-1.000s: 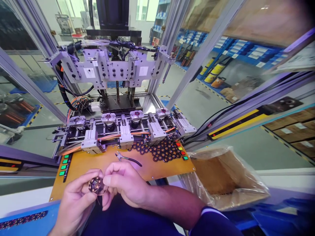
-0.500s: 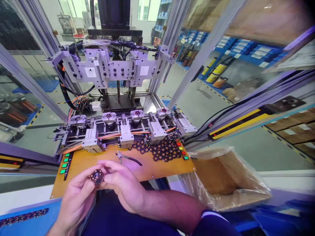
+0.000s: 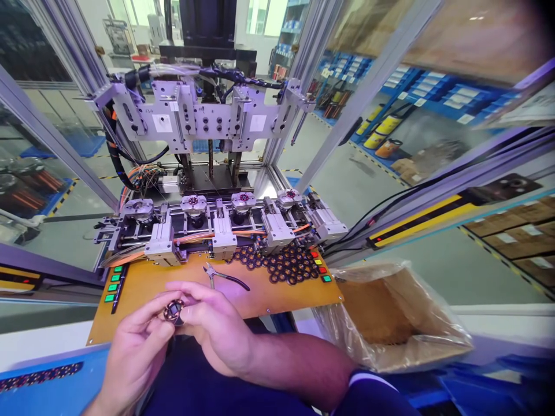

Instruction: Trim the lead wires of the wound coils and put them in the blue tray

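Over the near left edge of the desk (image 3: 281,297), left of the pliers (image 3: 235,281), holding up a small dark ring (image 3: 172,316). Pinching its left rim between thumb and fingers of the left hand (image 3: 136,346), its right side with the right hand (image 3: 219,323). Judging by the grip, likely at close finger work on it; cannot make out its finer detail. Next, needing a steady left pinch and light right fingertips.

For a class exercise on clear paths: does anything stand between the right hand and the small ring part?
Nothing visible does: the right hand touches the edge of the ring part, which the left hand holds. The pliers lie beyond both hands.
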### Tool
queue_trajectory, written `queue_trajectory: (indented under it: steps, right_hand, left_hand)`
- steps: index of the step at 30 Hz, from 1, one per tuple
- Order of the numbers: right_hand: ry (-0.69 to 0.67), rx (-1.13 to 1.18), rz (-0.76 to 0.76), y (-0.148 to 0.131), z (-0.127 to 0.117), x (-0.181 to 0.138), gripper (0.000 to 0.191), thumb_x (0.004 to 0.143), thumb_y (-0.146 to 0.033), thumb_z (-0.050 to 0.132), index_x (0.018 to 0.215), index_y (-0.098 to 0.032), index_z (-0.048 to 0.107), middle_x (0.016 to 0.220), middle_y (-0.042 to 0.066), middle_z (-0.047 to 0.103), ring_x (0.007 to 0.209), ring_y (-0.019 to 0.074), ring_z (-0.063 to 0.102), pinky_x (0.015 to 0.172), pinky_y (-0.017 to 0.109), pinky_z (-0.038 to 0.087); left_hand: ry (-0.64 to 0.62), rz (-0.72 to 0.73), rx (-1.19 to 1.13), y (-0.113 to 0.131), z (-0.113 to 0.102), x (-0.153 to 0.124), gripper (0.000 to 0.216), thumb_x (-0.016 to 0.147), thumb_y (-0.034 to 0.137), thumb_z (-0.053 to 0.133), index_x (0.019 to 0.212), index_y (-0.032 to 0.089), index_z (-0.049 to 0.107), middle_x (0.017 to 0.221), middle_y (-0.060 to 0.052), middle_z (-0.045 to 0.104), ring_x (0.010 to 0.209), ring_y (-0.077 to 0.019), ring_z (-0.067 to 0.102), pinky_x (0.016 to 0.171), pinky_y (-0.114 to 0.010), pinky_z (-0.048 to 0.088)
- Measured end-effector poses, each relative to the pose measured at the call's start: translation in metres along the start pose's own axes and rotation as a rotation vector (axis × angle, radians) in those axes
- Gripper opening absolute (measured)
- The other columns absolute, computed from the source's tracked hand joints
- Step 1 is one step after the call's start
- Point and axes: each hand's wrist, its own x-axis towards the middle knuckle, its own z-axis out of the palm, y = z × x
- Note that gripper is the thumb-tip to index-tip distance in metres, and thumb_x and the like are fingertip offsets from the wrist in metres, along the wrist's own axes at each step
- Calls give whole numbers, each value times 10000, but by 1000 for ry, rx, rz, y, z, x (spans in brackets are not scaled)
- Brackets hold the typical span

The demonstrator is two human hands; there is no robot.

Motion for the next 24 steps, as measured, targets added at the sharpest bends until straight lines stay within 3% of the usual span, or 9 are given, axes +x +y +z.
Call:
queue_trajectory:
  steps: [15,19,24]
  right_hand:
    - [-20,-6,3,1,-4,4,436,602,-227,722,1035,-173,712,918,19,710,883,162,660,827,306,502]
    - [-63,-18,-53,2,-3,5,413,628,-210,691,1039,-159,696,964,46,724,926,184,672,893,353,505]
    - [-83,-21,-85,3,-3,7,406,642,-211,696,1045,-158,691,1035,71,735,978,202,687,960,378,492]
  left_hand:
    - [21,-5,47,-1,-7,3,325,642,268,881,961,256,822,915,-92,800,810,-201,739,781,-268,600]
    - [56,3,89,-1,-9,3,340,610,233,897,942,243,824,955,-91,809,822,-189,741,766,-216,588]
    - [70,20,152,2,-10,3,334,595,256,906,919,270,827,992,-77,815,895,-229,758,807,-239,594]
